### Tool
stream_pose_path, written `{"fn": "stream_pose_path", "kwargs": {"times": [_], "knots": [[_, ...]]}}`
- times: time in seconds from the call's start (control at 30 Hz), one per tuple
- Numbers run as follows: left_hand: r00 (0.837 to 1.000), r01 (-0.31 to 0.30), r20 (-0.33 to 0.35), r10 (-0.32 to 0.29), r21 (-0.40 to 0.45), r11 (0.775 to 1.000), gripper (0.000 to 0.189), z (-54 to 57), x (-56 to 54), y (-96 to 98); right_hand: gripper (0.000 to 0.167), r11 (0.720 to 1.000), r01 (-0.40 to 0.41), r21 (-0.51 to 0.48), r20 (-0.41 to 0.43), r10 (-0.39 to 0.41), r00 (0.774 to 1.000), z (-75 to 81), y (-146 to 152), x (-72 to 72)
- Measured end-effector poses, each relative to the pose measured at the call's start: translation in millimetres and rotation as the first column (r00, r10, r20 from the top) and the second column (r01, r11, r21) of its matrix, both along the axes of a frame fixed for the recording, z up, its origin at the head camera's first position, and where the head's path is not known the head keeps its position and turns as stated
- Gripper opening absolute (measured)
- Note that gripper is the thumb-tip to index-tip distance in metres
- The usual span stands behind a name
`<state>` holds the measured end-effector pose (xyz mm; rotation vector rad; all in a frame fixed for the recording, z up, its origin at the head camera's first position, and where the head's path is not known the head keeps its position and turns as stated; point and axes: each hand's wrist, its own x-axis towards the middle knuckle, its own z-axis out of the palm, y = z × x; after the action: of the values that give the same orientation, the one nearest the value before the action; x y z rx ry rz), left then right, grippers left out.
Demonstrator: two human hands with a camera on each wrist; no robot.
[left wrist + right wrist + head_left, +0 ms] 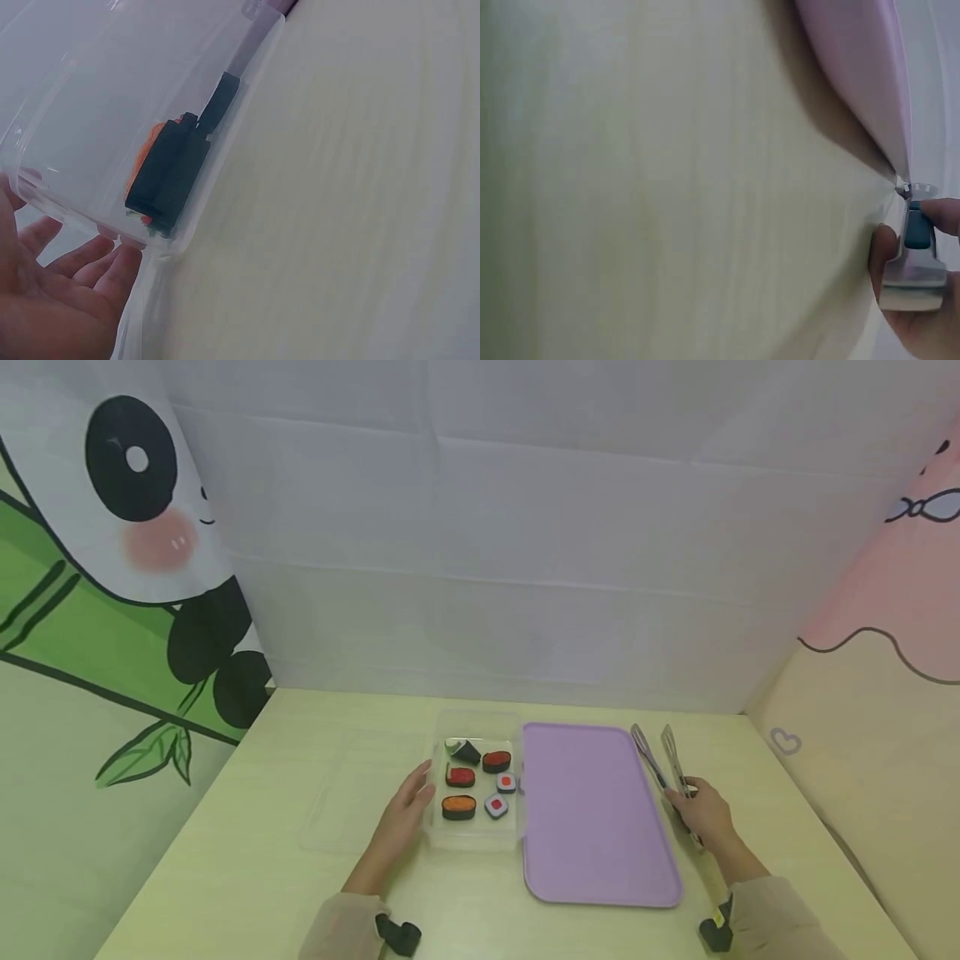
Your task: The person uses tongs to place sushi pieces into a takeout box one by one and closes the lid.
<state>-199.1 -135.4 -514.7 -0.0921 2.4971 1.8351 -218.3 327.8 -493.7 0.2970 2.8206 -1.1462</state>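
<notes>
A clear plastic container point(474, 842) holds several toy sushi pieces, among them an orange-topped piece point(458, 807), two red-topped ones, two white rolls and a dark green-tipped one. My left hand point(405, 810) grips the container's left edge, its fingertips against the plastic in the left wrist view. On the right, my right hand point(703, 817) holds a pair of metal tongs point(673, 760) around the handle, thumb on a blue-green grip point(918, 229). The tongs' arms are spread apart, tips pointing away from me beside the purple tray point(596, 810).
A clear, flat plastic lid point(360, 793) lies on the pale table point(247, 868), left of the container. The tray stands right against the container's right side. A white sheet point(480, 568) hangs behind the table, with printed panels at both sides.
</notes>
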Motion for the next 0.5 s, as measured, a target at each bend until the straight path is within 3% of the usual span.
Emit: {"fn": "stream_pose_path", "kwargs": {"times": [0.5], "knots": [[1.0, 0.006, -0.01, -0.006, -0.007, 1.0, 0.051, 1.3, 1.4, 0.8, 0.067, 0.995, -0.02, 0.099, 0.005, 0.02, 1.0, -0.2, 0.5, 0.1]]}}
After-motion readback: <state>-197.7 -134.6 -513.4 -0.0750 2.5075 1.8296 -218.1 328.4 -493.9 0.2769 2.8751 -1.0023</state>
